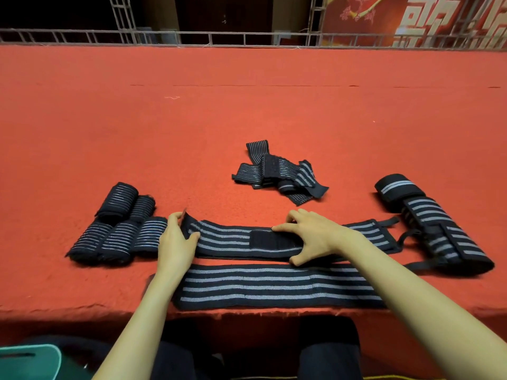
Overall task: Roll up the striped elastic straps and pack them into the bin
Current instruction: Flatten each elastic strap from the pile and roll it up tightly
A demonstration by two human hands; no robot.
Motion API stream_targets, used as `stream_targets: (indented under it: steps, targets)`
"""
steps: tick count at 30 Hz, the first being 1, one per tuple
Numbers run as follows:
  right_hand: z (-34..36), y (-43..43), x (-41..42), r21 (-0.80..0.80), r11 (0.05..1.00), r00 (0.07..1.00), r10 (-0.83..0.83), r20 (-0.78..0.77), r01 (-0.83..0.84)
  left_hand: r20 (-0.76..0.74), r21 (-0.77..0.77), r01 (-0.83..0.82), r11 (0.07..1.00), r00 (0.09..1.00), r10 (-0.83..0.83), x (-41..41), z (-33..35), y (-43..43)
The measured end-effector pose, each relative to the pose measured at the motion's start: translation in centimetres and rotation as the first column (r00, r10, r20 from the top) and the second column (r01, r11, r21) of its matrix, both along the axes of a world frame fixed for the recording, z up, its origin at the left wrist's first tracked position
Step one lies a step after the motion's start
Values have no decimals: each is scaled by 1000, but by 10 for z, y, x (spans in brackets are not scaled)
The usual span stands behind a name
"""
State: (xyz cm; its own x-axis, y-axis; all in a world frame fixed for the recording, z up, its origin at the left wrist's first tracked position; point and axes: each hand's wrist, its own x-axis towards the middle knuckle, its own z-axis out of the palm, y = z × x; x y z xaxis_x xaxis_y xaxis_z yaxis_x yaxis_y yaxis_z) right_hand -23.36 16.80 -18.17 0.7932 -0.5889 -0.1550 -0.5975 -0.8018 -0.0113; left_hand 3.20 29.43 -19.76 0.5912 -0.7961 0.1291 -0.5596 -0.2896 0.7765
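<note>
Strap A (227, 239), black w/ grey stripes, lies flat across the near part of the red felt table (247, 105), running L to R. L hand (175, 239) pinches its left end btwn thumb and fingers, and that end is lifted and curled up off the felt. R hand (315, 234) rests on the strap's middle, fingers spread and fairly straight, index tip on the black velcro patch (263, 239), thumb at the strap's near edge. Its right end w/ thin loop lies beyond the R wrist.

Strap B (274, 286), same pattern, lies flat just beside Strap A on the near side, along the table edge and partly under both forearms.

Five rolled straps (118, 229) sit packed together to the L. Loose strap pile (277, 174) is farther back, approx. ctr. Two bigger rolls (439, 231) lie to the R, touching end to end.

Teal bin (30, 360) shows only a corner, bottom-left, below table level. Metal railing (219, 39) runs along the back.
</note>
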Motion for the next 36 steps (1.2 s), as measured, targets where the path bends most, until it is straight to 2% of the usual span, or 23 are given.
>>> stream_targets:
  steps: [6,10,13,16,19,21,23,32,36]
  targets:
    - [12,-18,-22,-2,999,999,-43,32,43,-39,20,55,998,998,-55,-16,-4,-7]
    - [12,-22,-26,51,992,989,-110,-99,116,-38,26,67,997,997,-66,-22,-6,-9]
    - [14,-8,-10,59,984,978,-161,-131,170,-27,28,70,997,997,-69,-20,-3,-7]
    - [11,11,18,29,993,993,-115,-2,115,-18,48,71,996,997,-70,-15,2,-5]
    - [-1,25,47,204,977,979,-100,178,63,-97,77,49,996,994,-41,-3,-1,-6]
    - [-11,28,60,239,969,974,-114,197,65,-163,79,38,996,986,-25,6,-10,-10]
    - [-18,29,67,264,961,969,-137,207,80,-165,79,35,996,986,-21,11,-17,-14]
    - [-35,19,52,219,972,947,-146,286,84,-21,142,51,989,999,-48,-4,-1,-14]
    - [-33,20,53,229,969,951,-150,269,88,48,153,32,988,998,-40,-5,1,-16]
